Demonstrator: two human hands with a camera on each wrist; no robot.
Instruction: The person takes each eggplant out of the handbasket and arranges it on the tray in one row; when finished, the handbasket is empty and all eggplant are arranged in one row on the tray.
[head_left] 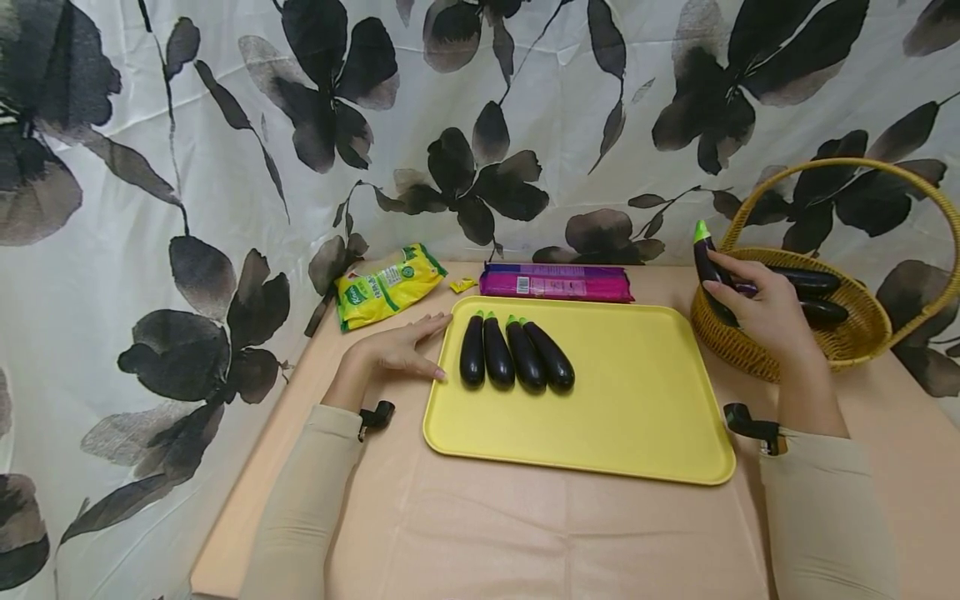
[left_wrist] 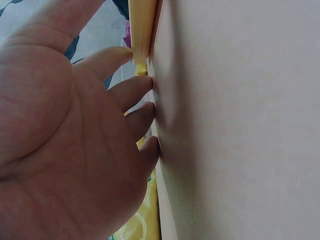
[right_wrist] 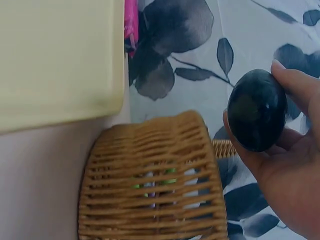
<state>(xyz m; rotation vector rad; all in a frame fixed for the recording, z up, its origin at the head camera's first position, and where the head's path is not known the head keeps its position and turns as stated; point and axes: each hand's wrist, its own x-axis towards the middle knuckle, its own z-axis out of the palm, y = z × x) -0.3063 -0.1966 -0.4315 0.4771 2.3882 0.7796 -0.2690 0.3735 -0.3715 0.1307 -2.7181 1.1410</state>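
My right hand [head_left: 761,300] grips a dark eggplant [head_left: 707,265] with a green top over the left rim of a wicker basket [head_left: 873,321]. In the right wrist view the eggplant [right_wrist: 257,110] shows its rounded end, between thumb and fingers. More eggplants [head_left: 825,312] lie inside the basket. Several others [head_left: 527,358] lie side by side on the left part of a yellow tray [head_left: 630,417], green tops facing away. At the tray's left edge, my left hand [head_left: 397,350] rests with its fingers extended; the left wrist view shows the palm [left_wrist: 75,130] and fingertips against the table.
Behind the tray lie a yellow-green packet [head_left: 390,287], a small yellow wrapper [head_left: 462,285] and a purple-pink package [head_left: 557,282]. The basket's tall handle [head_left: 847,162] arches above it. A floral cloth [head_left: 450,92] hangs along the table's back edge.
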